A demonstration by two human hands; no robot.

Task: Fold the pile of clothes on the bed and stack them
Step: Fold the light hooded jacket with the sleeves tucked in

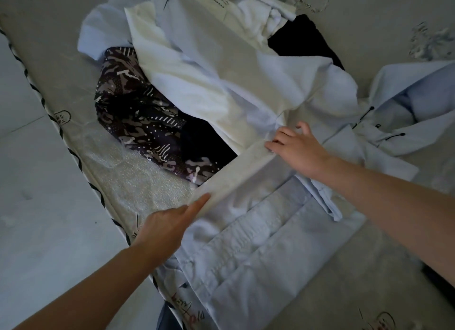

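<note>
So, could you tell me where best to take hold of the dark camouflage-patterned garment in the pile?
Probably grip the dark camouflage-patterned garment at its exposed left edge, coming from the bed's left side: its right part lies tucked under the white garment.

Bed, grey printed sheet; on it pale-blue garment, camouflage garment, white clothes heap.
</note>
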